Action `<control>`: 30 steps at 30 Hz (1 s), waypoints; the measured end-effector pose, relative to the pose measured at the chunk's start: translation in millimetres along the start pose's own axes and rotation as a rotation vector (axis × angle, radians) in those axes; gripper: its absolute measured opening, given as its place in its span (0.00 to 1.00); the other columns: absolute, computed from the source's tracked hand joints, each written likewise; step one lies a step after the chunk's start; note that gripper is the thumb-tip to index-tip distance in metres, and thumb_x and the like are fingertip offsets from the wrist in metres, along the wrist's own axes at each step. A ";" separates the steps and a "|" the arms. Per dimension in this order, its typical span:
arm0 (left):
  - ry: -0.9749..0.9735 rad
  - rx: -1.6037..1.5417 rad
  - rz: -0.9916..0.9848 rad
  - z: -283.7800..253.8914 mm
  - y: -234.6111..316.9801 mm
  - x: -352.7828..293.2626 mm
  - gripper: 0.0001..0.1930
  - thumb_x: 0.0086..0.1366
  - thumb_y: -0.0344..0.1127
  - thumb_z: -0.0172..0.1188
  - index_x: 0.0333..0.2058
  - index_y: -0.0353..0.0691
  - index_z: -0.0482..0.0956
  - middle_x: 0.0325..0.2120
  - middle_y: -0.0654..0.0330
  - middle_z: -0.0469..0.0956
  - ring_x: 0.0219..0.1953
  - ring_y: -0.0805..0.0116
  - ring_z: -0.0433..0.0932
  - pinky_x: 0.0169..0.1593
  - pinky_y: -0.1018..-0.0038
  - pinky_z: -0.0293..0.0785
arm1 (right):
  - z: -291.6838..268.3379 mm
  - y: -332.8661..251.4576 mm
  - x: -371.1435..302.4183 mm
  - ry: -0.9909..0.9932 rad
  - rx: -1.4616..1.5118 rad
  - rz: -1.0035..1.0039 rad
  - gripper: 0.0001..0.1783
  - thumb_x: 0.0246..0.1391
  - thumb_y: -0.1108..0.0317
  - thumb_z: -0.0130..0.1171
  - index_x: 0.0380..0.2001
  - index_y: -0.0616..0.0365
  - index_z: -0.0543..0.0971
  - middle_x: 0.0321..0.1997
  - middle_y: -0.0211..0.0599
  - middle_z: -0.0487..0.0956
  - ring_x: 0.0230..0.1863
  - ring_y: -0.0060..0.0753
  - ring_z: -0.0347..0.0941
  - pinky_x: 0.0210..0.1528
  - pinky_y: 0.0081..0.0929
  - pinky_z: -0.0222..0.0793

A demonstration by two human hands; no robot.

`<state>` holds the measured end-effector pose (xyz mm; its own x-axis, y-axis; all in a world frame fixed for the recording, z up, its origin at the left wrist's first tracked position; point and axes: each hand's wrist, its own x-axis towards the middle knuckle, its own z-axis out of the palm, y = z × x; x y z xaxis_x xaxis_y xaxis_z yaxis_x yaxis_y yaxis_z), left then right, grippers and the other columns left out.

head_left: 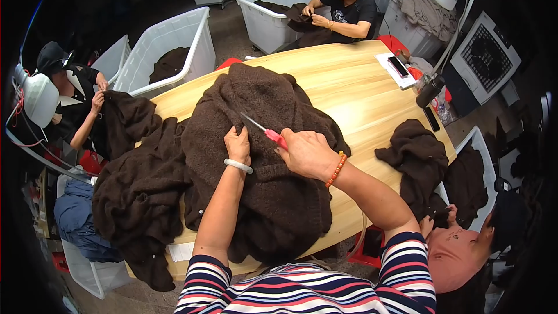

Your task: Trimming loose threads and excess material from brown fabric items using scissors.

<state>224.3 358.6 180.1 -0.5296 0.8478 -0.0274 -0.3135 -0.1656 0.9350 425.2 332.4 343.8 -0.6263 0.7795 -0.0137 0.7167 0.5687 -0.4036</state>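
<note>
Crowded with white plastic bins (174,46) and co-workers, the workroom centres on a pale oval wooden table (360,99). A fuzzy dark-brown knitted garment (261,139) lies heaped at six o'clock on it. The left hand (238,145) pinches a fold; the right hand (305,152) has its grip clenched on red-handled thread snips (264,129), blades pointing toward ten o'clock. With the blades so near the pinching fingers and the loose knit, a slip could nick either.
</note>
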 end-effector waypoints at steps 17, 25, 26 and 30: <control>-0.089 -0.074 0.007 -11.7 3.1 -15.1 0.14 0.65 0.29 0.61 0.47 0.30 0.76 0.43 0.58 0.80 0.43 0.68 0.78 0.48 0.72 0.75 | -9.7 11.3 -104.4 -0.161 0.152 0.029 0.15 0.59 0.59 0.55 0.39 0.60 0.70 0.26 0.54 0.79 0.33 0.60 0.77 0.37 0.51 0.71; -0.045 -0.197 -0.154 2.2 61.4 8.1 0.20 0.65 0.39 0.63 0.50 0.31 0.74 0.49 0.55 0.77 0.52 0.64 0.74 0.59 0.68 0.67 | -2.7 18.4 -112.6 -0.055 0.249 0.029 0.14 0.59 0.60 0.55 0.42 0.58 0.69 0.27 0.56 0.79 0.34 0.63 0.77 0.40 0.54 0.71; -0.095 -0.245 -0.137 2.2 65.9 17.0 0.22 0.65 0.40 0.63 0.51 0.30 0.73 0.50 0.54 0.76 0.54 0.63 0.72 0.60 0.67 0.65 | -3.4 18.4 -111.5 -0.042 0.243 0.040 0.14 0.59 0.60 0.55 0.42 0.57 0.69 0.28 0.57 0.79 0.35 0.64 0.76 0.40 0.54 0.71; -0.031 -0.138 -0.162 -9.0 57.7 66.0 0.24 0.63 0.34 0.64 0.54 0.27 0.71 0.50 0.54 0.76 0.53 0.64 0.73 0.60 0.69 0.65 | -0.9 20.4 -90.8 -0.017 0.209 0.060 0.15 0.60 0.58 0.55 0.43 0.56 0.69 0.29 0.54 0.78 0.35 0.63 0.76 0.41 0.52 0.70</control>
<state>164.1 400.5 229.1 -0.4400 0.8835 -0.1606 -0.4984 -0.0915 0.8621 496.9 273.4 337.7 -0.5907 0.8048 -0.0582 0.6746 0.4530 -0.5828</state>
